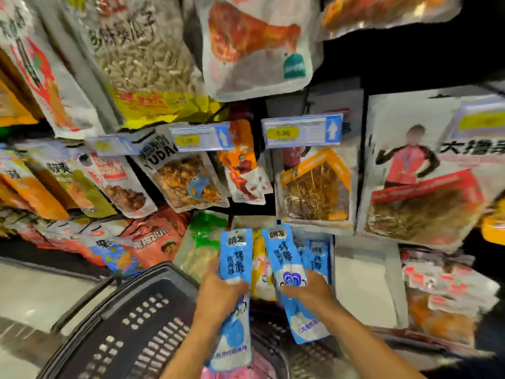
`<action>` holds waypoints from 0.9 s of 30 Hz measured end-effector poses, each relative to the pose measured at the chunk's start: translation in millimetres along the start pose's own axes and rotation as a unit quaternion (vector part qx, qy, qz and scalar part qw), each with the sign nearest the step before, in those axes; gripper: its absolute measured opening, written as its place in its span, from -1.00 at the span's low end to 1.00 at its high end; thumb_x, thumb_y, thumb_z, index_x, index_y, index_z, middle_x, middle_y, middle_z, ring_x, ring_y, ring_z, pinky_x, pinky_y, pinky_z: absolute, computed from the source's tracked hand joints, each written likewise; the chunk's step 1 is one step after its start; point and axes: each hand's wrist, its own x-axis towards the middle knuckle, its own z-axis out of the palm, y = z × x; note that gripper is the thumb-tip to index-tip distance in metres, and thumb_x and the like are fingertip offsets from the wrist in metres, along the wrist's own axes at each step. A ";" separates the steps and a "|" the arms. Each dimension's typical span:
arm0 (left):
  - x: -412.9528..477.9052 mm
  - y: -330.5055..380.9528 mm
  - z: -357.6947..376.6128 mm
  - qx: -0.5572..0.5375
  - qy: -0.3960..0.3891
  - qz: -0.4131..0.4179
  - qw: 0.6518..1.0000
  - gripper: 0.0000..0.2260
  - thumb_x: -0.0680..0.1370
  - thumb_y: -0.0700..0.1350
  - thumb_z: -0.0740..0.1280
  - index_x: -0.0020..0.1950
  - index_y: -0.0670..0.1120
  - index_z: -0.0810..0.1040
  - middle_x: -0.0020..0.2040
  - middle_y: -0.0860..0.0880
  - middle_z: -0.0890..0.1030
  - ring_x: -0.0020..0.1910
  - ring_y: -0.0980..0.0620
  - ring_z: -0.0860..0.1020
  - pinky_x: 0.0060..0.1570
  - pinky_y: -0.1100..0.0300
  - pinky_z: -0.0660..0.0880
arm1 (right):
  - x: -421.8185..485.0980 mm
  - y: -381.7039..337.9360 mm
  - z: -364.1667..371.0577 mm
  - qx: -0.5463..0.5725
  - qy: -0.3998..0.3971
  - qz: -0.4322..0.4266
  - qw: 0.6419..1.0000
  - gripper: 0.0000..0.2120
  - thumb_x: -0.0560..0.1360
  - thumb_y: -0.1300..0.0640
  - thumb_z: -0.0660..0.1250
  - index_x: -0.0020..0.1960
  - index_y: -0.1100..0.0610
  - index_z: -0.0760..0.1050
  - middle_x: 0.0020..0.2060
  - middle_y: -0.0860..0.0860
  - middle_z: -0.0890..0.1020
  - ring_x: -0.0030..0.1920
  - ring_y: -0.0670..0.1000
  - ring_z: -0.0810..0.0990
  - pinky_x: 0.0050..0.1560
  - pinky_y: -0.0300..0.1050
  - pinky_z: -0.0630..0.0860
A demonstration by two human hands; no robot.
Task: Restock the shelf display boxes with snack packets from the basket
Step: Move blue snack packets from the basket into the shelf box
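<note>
My left hand grips one long blue snack packet around its middle, fingers wrapped tight. My right hand clasps a second blue packet the same way. Both packets point up toward the shelf, where more blue packets stand beside a yellow packet. The dark plastic basket sits below my left forearm. Blue price tags hang above.
</note>
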 end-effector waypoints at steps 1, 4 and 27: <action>12.7 1.3 14.6 0.024 -0.031 -0.001 0.999 -0.59 0.36 -0.21 0.47 0.13 0.10 0.49 -0.15 0.14 0.66 -0.27 0.19 0.61 -0.37 0.26 0.46 | 8.3 11.8 -5.2 0.002 0.003 0.014 1.000 -0.75 0.36 0.10 0.55 -0.11 0.00 0.49 -0.21 -0.04 0.64 -0.13 0.03 0.63 -0.10 -0.08 0.55; 51.0 -3.2 58.5 0.103 -0.083 0.001 0.991 -0.61 0.23 -0.04 0.43 0.04 0.03 0.51 -0.15 0.07 0.68 -0.17 0.07 0.66 -0.17 0.12 0.60 | 36.6 46.5 -8.3 -0.025 -0.007 0.055 0.998 -0.68 0.27 0.07 0.52 -0.01 0.08 0.56 -0.14 0.01 0.63 -0.06 0.06 0.64 -0.03 -0.06 0.58; 159.7 -58.1 234.3 0.345 -0.128 0.137 0.920 -0.27 0.54 -0.16 0.36 0.60 0.04 0.03 0.50 -0.10 0.10 0.36 -0.06 0.39 0.00 0.20 0.53 | 128.4 106.7 1.4 -0.150 0.108 0.045 0.982 -0.45 0.57 0.22 0.17 0.53 0.06 0.13 0.41 0.16 0.27 0.31 0.21 0.41 0.21 0.02 0.45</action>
